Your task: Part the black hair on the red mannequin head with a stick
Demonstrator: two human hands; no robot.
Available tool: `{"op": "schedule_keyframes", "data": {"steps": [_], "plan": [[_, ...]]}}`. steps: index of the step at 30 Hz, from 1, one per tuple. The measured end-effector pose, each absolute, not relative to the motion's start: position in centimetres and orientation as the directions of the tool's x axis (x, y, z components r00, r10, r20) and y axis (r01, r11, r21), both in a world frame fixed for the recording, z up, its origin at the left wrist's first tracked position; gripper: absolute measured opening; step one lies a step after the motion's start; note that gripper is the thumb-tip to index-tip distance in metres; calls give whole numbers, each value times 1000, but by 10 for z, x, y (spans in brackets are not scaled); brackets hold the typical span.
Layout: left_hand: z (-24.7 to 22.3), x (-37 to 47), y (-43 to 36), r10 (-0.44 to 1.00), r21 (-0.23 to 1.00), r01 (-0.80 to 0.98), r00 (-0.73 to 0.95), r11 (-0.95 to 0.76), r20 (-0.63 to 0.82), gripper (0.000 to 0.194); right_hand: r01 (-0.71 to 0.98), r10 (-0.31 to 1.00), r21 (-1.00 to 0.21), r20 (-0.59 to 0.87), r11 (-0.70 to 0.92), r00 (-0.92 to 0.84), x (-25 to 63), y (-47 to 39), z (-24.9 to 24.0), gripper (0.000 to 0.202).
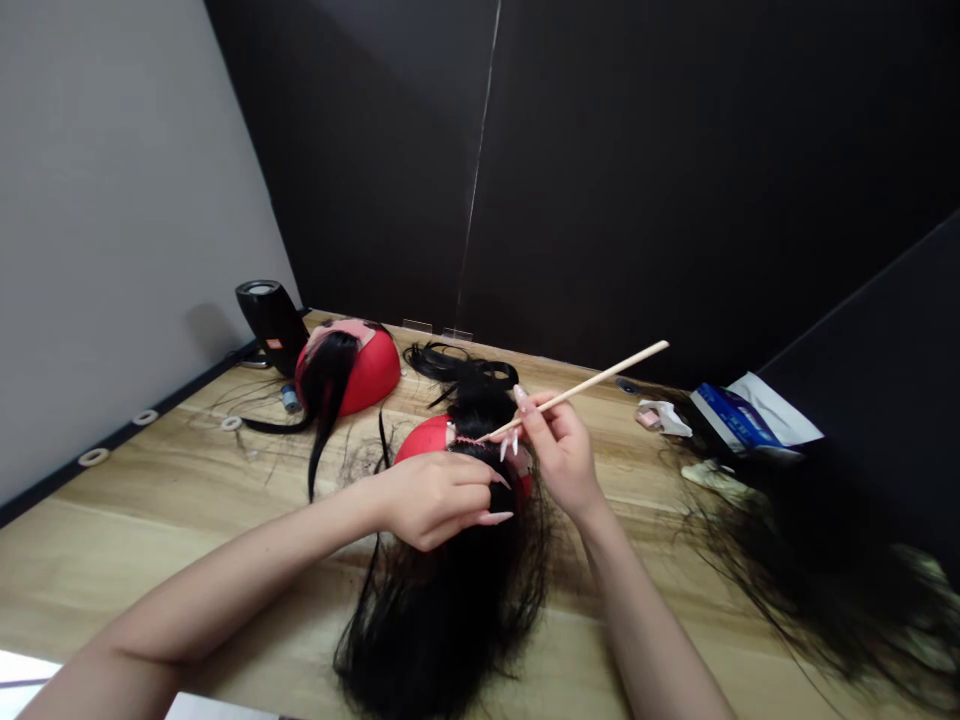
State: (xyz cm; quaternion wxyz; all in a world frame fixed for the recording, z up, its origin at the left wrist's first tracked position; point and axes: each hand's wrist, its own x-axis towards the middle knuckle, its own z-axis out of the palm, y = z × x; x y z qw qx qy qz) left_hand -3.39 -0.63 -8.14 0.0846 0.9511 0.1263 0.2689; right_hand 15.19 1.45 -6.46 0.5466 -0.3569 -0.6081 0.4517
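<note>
Fingers [534, 420] of the right hand [568, 458] are pinched narrow around a slim wooden stick [607, 376], holding it kinda like a pen well down toward its lower end, so most of the length pokes out past the grip. Left hand [442, 495] is curled up loosely, long nails aimed right over the black hair [442, 620]; honestly can't tell if it's got strands pinched in there or is just resting on top. What it all hangs on, imo, is how that stick lines up with the pinkish strip [466, 440] across the top of the nearer red form [422, 438]. Long axis of the stick slants from high right down to low left, and the low end comes right to the strip, though whether it's actually touching is too small to make out. So the strip sits to the left of the right fingertips and just beyond the left hand's knuckles, which makes the left hand the nearer one, while the right reaches it through the stick. Hair falls from that form toward the person, under the left hand and onto the wooden table [225, 530]. Second red form [379, 370] sits farther back on the left, beside a black speaker [274, 325].
</note>
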Motion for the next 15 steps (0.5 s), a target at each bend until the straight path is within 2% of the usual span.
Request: {"op": "schedule_keyframes", "data": {"steps": [3, 8, 15], "plan": [[-84, -31, -8, 243, 168, 181, 822, -969, 515, 20, -87, 923, -940, 339, 329, -182, 141, 19, -83, 25], [-82, -26, -11, 180, 110, 143, 797, -984, 577, 23, -108, 931, -937, 343, 331, -125, 131, 26, -97, 26], [-83, -26, -10, 159, 123, 104, 762, -987, 628, 23, -159, 925, -916, 378, 368, -43, 127, 28, -99, 31]]}}
